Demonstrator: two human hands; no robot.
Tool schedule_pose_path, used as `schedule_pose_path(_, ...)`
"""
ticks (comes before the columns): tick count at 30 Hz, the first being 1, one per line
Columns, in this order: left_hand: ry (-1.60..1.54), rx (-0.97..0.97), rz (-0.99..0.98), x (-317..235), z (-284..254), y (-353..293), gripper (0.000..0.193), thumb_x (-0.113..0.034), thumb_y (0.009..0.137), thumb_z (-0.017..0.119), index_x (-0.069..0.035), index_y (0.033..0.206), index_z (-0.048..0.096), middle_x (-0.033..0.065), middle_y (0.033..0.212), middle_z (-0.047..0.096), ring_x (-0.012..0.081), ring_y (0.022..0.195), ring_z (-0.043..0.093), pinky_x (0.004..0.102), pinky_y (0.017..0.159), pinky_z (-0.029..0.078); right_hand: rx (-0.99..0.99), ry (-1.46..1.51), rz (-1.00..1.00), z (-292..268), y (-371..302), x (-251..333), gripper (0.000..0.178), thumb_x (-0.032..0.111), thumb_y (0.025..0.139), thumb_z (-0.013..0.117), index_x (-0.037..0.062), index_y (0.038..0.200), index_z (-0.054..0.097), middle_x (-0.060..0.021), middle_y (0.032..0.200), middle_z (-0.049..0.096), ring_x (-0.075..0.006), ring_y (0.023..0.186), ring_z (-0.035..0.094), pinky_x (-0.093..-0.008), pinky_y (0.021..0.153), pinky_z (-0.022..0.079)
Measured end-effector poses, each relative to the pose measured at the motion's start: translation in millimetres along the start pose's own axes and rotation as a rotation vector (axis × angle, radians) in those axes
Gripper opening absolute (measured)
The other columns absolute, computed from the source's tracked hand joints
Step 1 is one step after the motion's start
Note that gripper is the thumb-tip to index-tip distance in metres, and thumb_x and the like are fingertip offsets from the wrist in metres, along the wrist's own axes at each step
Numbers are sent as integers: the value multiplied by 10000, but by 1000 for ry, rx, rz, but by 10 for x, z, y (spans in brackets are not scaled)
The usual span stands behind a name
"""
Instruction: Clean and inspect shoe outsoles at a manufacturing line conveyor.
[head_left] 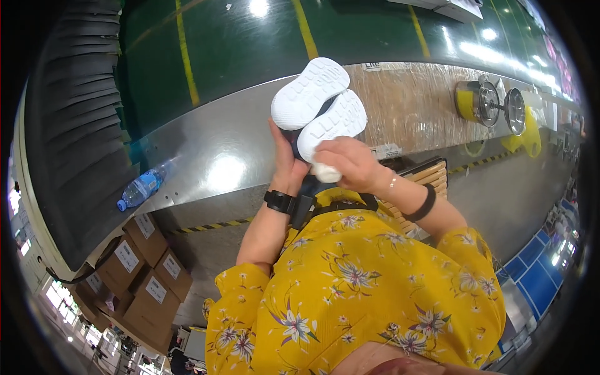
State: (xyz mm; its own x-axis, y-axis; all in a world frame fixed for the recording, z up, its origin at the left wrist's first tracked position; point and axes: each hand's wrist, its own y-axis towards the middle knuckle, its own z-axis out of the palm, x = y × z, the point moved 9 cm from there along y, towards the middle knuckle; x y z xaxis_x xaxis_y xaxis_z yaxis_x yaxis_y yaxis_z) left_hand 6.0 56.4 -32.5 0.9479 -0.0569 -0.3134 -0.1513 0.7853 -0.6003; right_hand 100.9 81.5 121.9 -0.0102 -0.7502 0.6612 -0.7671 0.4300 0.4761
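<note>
A pair of shoes is held sole-up in front of me, over the metal table's edge. One white sole (309, 94) lies farther and to the left; the other white sole (336, 122) is nearer and to the right, pressed against it. Only a little of the dark uppers shows between and below them. My left hand (288, 159) grips the pair from below at the left, its fingers mostly hidden behind the shoes. Against the nearer sole, my right hand (350, 162) is closed around a white wad of cloth (327, 174).
The metal table (219, 156) carries a blue-capped plastic bottle (142, 187) at left. Flattened cardboard (406, 112) covers its right part, where a spindle with metal discs (494, 106) stands. A strip-curtained conveyor (75, 156) and cartons (150, 294) are on my left; a slatted wooden seat (431, 178) is at right.
</note>
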Motion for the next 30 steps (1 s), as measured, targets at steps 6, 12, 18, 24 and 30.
schedule_pose_path(6,-4,6,0,-31,1,11,795,-687,917,410,-82,1434,405,118,1434,472,277,1295,481,437,1080,414,62,52,-14,16,-104,-16,402,21,698,689,50,1090,609,-123,1052,640,-295,882,633,-380,763,520)
schedule_pose_path(12,-4,-10,-16,-39,-7,17,802,-692,914,409,-82,1435,405,120,1436,469,277,1299,476,440,1076,417,100,-25,-8,1,-81,-19,424,30,687,691,34,1103,610,-133,1054,640,-298,888,637,-378,769,529)
schedule_pose_path(18,53,-12,7,-40,-57,14,808,-698,906,418,-92,1440,402,120,1446,457,279,1309,463,439,1085,406,71,41,-16,55,-43,2,402,31,689,689,36,1084,612,-135,1068,640,-307,891,638,-373,766,527)
schedule_pose_path(24,9,17,-14,-16,66,3,829,-710,880,460,-96,1435,414,122,1435,469,272,1294,477,435,1077,418,40,-25,26,-86,-70,-66,469,5,658,695,32,1115,595,-151,1048,644,-328,912,638,-400,790,528)
schedule_pose_path(30,63,-35,4,16,-7,-6,828,-711,888,441,-90,1434,413,124,1436,469,276,1297,475,430,1078,414,37,41,-20,-24,-1,-6,426,43,692,697,34,1105,595,-152,1037,644,-312,877,643,-388,754,531)
